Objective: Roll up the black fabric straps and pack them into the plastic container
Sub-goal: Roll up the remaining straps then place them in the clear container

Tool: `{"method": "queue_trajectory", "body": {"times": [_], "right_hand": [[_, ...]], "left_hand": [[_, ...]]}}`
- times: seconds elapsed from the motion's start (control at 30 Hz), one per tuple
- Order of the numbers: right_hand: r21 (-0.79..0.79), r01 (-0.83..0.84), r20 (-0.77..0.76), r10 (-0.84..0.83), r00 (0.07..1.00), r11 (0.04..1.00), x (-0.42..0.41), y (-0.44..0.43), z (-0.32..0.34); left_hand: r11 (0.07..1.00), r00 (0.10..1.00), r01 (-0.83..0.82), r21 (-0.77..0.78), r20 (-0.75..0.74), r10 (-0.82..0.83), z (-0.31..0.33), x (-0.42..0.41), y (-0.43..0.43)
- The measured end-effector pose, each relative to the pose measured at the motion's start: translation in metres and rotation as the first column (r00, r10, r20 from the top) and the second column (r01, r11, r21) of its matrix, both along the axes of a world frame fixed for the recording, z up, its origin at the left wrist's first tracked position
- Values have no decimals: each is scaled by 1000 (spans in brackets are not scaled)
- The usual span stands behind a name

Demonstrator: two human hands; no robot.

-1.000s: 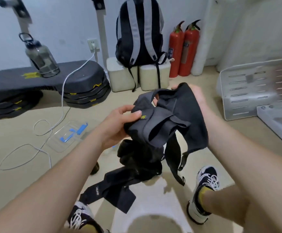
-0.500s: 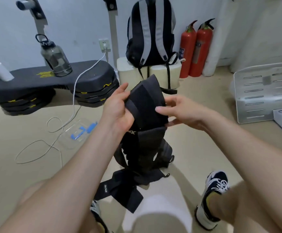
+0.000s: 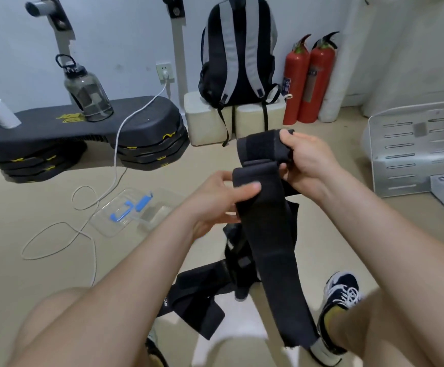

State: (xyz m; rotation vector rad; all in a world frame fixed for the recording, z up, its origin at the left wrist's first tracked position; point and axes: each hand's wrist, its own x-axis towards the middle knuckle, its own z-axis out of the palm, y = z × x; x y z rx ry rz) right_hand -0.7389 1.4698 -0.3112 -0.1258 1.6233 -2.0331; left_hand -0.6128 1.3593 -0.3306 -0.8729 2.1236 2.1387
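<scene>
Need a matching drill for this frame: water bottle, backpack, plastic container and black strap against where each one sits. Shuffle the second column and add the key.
Things
1. water bottle
2. backpack
3. plastic container
4. black strap

Places
A. on the floor, beside the white cable
B. held up between the left hand and the right hand
C. on top of the black step platform
D. on the white blocks by the wall

Pairs: 1-C, 2-D, 3-A, 4-B
</scene>
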Motion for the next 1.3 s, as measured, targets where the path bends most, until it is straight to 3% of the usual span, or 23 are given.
{"method": "queue_trajectory", "body": {"times": [0.2,0.4,0.43,0.5,0.53,0.57,0.63,0.7,0.77,0.87,1.0,1.07,1.2,1.3], "right_hand": [[189,345,8,-353,936,919,-24,11,-13],[183,400,61,-416,907,898,-25,5,-28],[191,436,70,-456,887,879,-30,8,-28],[227,565,99,-596,797,793,-47,28,-20],[241,613,88,-646,758,753,-57,41,-13],[249,612,37,-639,768,751,-63,52,-7],[299,430,-123,-412,903,852,-59,56,3],[392,152,-217,-70,974,907,-40,44,6],[443,-25,-241,146,960,896,-18,27,6],[431,-225,-196,334,922,874,4,12,9],[283,-341,-109,383,917,897,17,4,17],[231,-341,-56,363,930,911,19,2,20],[272,-384,-52,412,910,882,25,-3,17],[310,-307,-96,351,931,900,24,-6,14]], "left_hand": [[992,975,127,-21,-183,-129,3,4,-14],[933,908,357,-42,-222,-357,20,18,-16],[891,868,452,-43,-209,-451,24,24,-20],[722,712,692,-25,-141,-688,31,41,-22],[682,674,731,-33,-119,-729,30,46,-19],[724,717,687,-53,-111,-688,28,47,-18],[905,892,417,-89,-149,-426,19,43,-18],[970,957,223,-94,-169,-236,12,34,-18],[968,989,81,-237,-101,-108,5,30,-18],[815,1000,-4,-579,-26,-13,2,33,-17],[511,982,156,-845,77,-171,1,31,-11],[423,971,198,-884,119,-205,0,30,-11],[568,976,172,-805,63,-207,-1,25,-17],[677,964,219,-703,49,-262,0,23,-17]]}}
